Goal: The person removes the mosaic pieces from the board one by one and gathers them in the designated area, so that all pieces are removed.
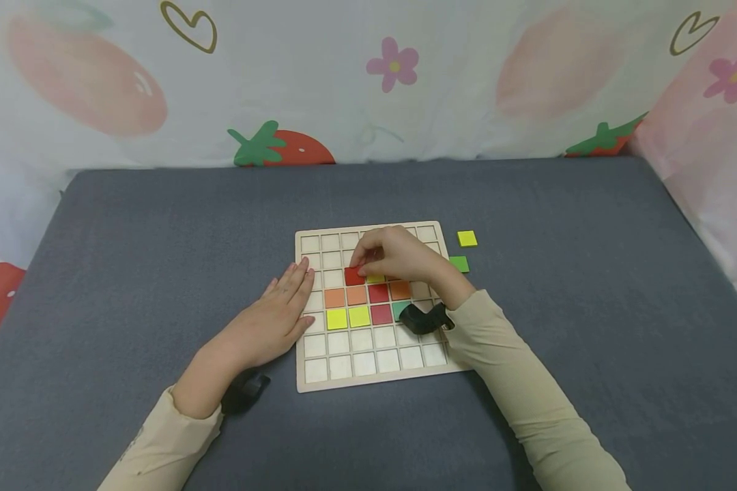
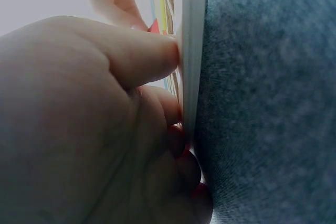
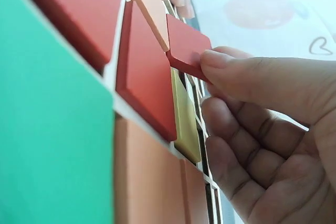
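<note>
A light wooden grid board [image 1: 340, 367] lies on the table with several coloured square tiles in its middle cells. My right hand [image 1: 402, 256] pinches a red tile [image 3: 186, 45] between thumb and fingers; in the right wrist view it sits tilted above the board, by a yellow tile [image 3: 185, 119]. Across the board's left edge lies my left hand [image 1: 273, 317], fingers straight. Near the held tile are orange tiles [image 1: 334, 298], a red tile [image 1: 378, 293], yellow tiles [image 1: 336, 319] and a green tile [image 1: 400, 310], partly hidden by the right wrist's camera.
Off the board's right side, a loose yellow tile [image 1: 467, 238] and a green tile [image 1: 459, 264] lie on the grey-covered table [image 1: 178, 225]. A printed curtain [image 1: 319, 75] hangs behind the table's far edge. Black wrist cameras [image 1: 244, 390] sit at both wrists.
</note>
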`<state>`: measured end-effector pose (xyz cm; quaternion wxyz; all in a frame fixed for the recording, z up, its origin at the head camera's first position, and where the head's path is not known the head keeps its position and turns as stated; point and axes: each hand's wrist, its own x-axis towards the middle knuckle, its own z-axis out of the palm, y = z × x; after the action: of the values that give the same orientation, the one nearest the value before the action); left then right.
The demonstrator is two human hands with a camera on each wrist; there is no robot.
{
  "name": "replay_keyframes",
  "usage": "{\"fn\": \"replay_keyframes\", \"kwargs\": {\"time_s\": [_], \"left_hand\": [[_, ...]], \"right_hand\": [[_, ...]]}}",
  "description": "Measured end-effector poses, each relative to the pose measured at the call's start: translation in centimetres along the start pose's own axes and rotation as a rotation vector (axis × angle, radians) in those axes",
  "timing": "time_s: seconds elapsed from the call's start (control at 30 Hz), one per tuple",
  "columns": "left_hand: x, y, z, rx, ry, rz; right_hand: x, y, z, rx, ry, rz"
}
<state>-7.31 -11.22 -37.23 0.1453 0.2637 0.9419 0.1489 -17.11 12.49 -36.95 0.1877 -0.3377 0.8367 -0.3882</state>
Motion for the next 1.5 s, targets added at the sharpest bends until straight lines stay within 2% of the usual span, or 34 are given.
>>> {"fn": "replay_keyframes", "kwargs": {"time_s": [0.53,0.83,1.2,1.5], "left_hand": [[0.0,0.0,-0.1,-0.004,-0.007,0.002],[0.0,0.0,-0.2,-0.008,-0.005,0.005],[-0.1,0.1,-0.2,-0.015,-0.009,0.003],[-0.2,0.2,-0.3,-0.019,-0.012,0.011]], "right_hand": [[-0.1,0.1,-0.3,0.077,0.005,-0.01],[-0.5,0.4,-0.5,0.121,0.031,0.015],[-1.1,0.7,-0.9,0.157,0.054,-0.004],[-1.9,0.8,-1.2,0.197,0.057,0.051]]}}
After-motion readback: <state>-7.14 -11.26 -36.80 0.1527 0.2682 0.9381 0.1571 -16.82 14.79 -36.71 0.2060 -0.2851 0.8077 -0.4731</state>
